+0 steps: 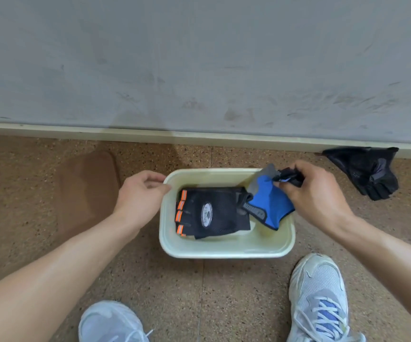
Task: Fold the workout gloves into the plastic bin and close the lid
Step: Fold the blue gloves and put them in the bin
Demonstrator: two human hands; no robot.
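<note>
A pale cream plastic bin stands open on the speckled floor. Inside it lies a black fingerless glove with orange stripes, flat against the left side. My right hand is shut on a blue, grey and black glove, holding it over the bin's right rim so it hangs partly inside. My left hand rests at the bin's far left corner, fingers curled against the rim. A brown lid lies flat on the floor left of the bin.
A black glove lies on the floor to the right, against the skirting board of a grey wall. Two white sneakers, one and the other, stand in front of the bin.
</note>
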